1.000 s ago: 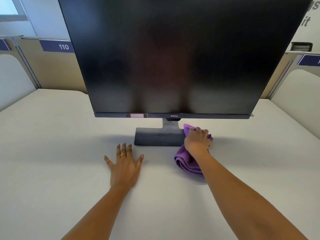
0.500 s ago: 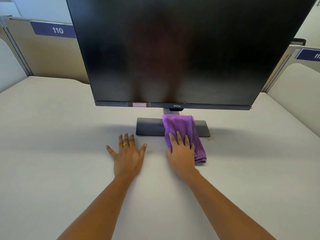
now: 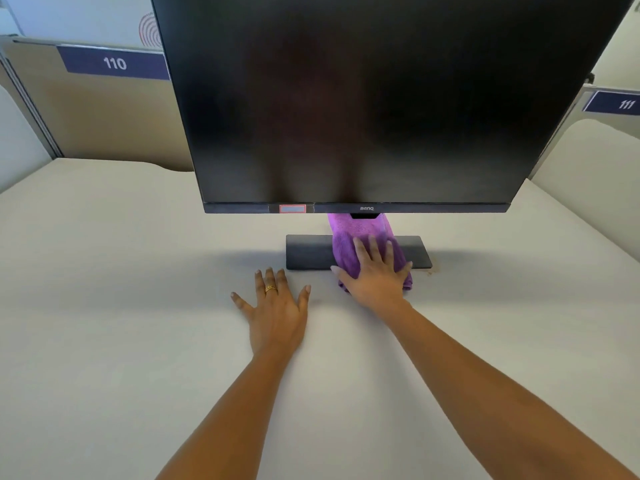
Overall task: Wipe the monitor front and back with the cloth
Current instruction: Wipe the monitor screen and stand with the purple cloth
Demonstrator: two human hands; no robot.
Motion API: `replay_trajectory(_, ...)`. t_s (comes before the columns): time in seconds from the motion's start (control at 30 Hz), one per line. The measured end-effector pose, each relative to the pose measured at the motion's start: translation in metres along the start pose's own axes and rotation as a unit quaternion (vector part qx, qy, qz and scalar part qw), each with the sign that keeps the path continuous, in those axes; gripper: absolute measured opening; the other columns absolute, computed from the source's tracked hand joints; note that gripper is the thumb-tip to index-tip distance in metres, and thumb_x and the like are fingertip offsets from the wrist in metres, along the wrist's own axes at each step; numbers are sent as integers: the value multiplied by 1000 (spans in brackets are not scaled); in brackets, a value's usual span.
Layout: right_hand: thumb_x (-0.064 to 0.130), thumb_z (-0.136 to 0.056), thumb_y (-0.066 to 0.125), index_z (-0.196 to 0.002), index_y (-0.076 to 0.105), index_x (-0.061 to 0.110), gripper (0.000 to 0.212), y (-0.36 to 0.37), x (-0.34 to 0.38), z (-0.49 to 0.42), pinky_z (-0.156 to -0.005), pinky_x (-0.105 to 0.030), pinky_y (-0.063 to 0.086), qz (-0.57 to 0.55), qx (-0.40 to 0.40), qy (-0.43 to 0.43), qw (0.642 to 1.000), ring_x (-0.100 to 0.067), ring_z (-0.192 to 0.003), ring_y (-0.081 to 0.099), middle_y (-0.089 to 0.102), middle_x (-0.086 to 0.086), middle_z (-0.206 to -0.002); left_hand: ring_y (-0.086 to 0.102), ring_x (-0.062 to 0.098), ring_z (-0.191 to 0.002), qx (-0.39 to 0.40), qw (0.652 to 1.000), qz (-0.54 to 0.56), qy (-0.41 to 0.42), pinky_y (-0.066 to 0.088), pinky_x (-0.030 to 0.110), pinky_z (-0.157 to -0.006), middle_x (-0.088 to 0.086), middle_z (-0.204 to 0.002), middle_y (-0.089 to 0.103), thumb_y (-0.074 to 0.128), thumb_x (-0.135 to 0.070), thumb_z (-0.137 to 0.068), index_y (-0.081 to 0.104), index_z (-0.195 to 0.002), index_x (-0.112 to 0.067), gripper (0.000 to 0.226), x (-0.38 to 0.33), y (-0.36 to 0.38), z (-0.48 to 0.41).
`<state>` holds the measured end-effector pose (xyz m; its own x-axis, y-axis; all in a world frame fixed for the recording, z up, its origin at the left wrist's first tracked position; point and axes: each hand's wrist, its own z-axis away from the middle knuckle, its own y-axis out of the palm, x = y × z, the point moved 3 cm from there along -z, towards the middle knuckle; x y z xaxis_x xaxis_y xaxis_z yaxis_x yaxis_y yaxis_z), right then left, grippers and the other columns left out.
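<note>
A black monitor (image 3: 363, 98) with a dark screen stands on a flat dark base (image 3: 308, 252) in the middle of the white desk (image 3: 121, 271). A purple cloth (image 3: 346, 233) lies folded over the base and up against the stand neck. My right hand (image 3: 375, 275) presses flat on the cloth with straight fingers, over the front edge of the base. My left hand (image 3: 275, 310), a ring on one finger, rests flat on the desk just left of the base, fingers spread.
Beige partition panels stand behind the desk, with a blue label 110 (image 3: 114, 64) at the left and 111 (image 3: 620, 103) at the right. Curved white dividers flank the desk on both sides.
My right hand went from bunching the cloth at the base's right side to lying flat on it, then slid it forward onto the base and against the stand. The left hand stayed put.
</note>
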<state>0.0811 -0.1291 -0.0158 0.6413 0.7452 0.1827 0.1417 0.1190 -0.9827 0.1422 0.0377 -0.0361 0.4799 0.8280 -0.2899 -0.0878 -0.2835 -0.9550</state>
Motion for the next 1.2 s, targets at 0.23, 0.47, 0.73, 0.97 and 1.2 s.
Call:
replay_trajectory(0.23,41,-98,32,-148,15,30,54,9,6,-1,-113,-54,1,-42,-3,21,999,-34,-143,-2,3,0,-158,-3,21,-144,1,1000,13,-8,-3,62,-108,5,-156,11,14,-51,-96,14,-148,-14,64,0,0,0)
replay_trajectory(0.47,26,-99,33,-143,31,26,44,8,57,-6,-115,-47,10,-79,13,-79,994,-28,-140,18,24,3,-153,-2,20,-144,-18,999,41,-8,-1,62,-108,5,-156,10,16,-49,-97,12,-148,-16,61,0,-5,2)
replay_trajectory(0.73,17,-96,38,-135,43,21,39,-18,24,-17,-106,-38,34,-4,30,-145,989,-27,-127,37,40,-2,-144,-3,21,-144,-15,999,45,0,-2,61,-109,5,-156,10,16,-50,-96,11,-148,-16,62,0,-4,1)
replay_trajectory(0.97,13,-95,44,-128,42,8,34,-34,-28,-15,-96,-41,42,77,-17,65,995,-31,-120,42,49,-15,-128,-7,23,-144,5,999,35,8,-6,60,-108,5,-157,2,12,-52,-95,3,-149,-17,65,0,-3,1)
replay_trajectory(1.2,15,-98,38,-129,43,11,32,-35,10,-16,-95,-42,41,65,-21,21,997,-33,-120,41,49,-13,-126,-6,23,-144,-1,999,37,9,-5,61,-109,5,-157,5,12,-52,-95,6,-148,-16,64,0,-4,2)
